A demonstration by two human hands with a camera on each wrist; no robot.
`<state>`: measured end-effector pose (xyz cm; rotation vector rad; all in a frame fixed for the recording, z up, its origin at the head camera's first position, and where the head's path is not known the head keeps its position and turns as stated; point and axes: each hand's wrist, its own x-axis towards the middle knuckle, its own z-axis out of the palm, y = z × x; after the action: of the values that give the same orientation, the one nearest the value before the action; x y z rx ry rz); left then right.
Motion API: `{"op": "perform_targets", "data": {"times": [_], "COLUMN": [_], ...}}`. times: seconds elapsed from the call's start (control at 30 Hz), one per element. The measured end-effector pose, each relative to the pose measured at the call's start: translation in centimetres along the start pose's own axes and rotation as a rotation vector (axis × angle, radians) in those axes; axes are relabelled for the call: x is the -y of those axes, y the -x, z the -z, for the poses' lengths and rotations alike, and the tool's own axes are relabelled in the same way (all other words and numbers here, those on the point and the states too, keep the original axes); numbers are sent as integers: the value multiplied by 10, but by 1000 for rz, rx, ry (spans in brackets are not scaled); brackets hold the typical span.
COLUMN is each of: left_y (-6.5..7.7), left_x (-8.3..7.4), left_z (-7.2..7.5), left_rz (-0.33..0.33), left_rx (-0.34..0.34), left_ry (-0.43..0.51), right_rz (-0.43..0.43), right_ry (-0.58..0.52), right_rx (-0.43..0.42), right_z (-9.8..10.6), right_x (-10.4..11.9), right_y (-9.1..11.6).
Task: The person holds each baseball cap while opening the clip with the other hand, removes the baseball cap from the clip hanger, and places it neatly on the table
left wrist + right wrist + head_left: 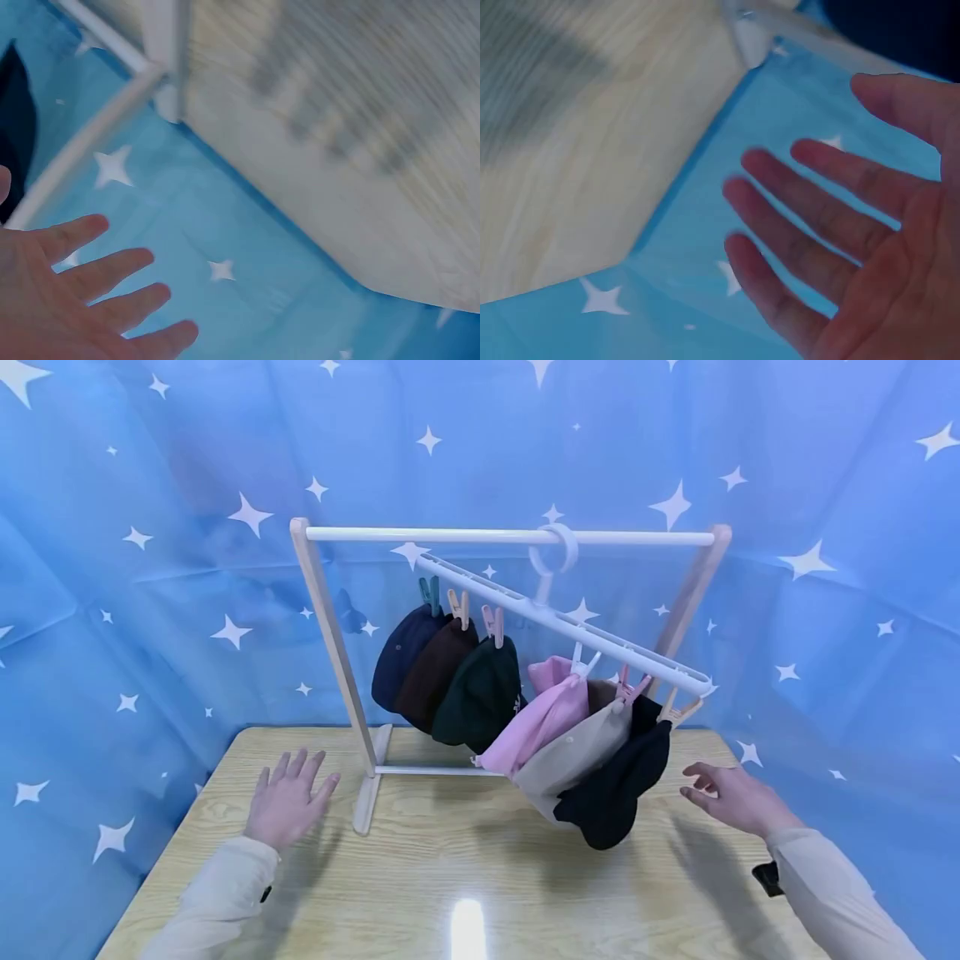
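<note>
A white clip hanger (pixel 562 625) hooks over the rack's top bar and slants down to the right. Clothespins on it hold several caps: a navy cap (pixel 403 652), a brown cap (pixel 435 672), a dark green cap (pixel 477 693), a pink cap (pixel 540 727), a beige cap (pixel 576 760) and a black cap (pixel 622 785). My left hand (pixel 288 802) is held above the table left of the rack, fingers spread, holding nothing. Right of the black cap, my right hand (pixel 738 797) hovers with loosely bent fingers, apart from the caps and holding nothing.
The rack has a white top bar (pixel 420 535), wooden side posts (pixel 333 643) and a white lower bar (pixel 435 770). It stands on a light wooden table (pixel 375 893). Behind hangs a blue curtain with white stars (pixel 480 443).
</note>
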<state>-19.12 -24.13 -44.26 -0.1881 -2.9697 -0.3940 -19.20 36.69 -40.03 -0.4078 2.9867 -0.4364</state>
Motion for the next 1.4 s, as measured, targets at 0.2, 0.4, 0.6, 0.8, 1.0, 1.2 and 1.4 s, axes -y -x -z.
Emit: {"op": "perform_targets", "data": {"times": [0.2, 0.4, 0.6, 0.8, 1.0, 1.2, 1.4], "left_y": [-1, -9, -37, -82, -119, -144, -158], "left_x": [-30, -63, -89, -102, -108, -116, -124], "left_z": [11, 26, 54, 80, 94, 106, 109], "left_rz": [-119, -212, -285, -308, -233, -169, -156], "left_rx": [-71, -139, -217, -285, -239, -97, -39], "left_ry": [78, 172, 227, 242, 236, 324, 400], "right_rz": [150, 238, 310, 425, 499, 546, 628], "right_ry": [-63, -179, -325, -356, -302, -245, -212], "right_rx": [9, 224, 402, 471, 464, 463, 456], "right_z": [3, -6, -18, -27, -29, -33, -35], "right_x": [15, 29, 54, 87, 116, 143, 168], "right_y": [7, 16, 27, 31, 30, 26, 23]}}
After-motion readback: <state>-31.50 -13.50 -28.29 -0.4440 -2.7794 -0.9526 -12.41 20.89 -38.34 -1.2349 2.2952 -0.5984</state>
